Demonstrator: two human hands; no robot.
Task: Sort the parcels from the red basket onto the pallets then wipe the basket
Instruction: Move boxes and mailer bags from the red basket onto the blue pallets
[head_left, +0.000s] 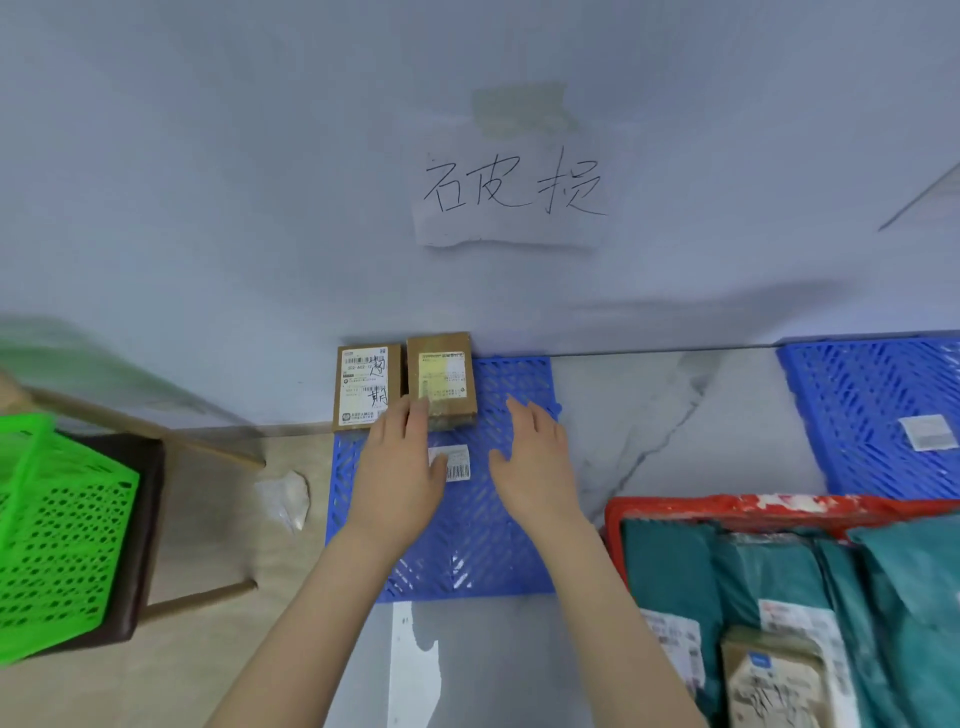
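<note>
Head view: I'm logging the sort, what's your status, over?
Left hand open, fingers on brown cardboard parcel with yellow label, far edge of blue plastic lattice pallet. Right hand open, empty. Red plastic basket holds teal bagged parcels. Nothing blocking.

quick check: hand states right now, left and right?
Left hand: open, fingertips on the yellow-labelled cardboard box.
Right hand: open, holding nothing, above the blue pallet.
</note>
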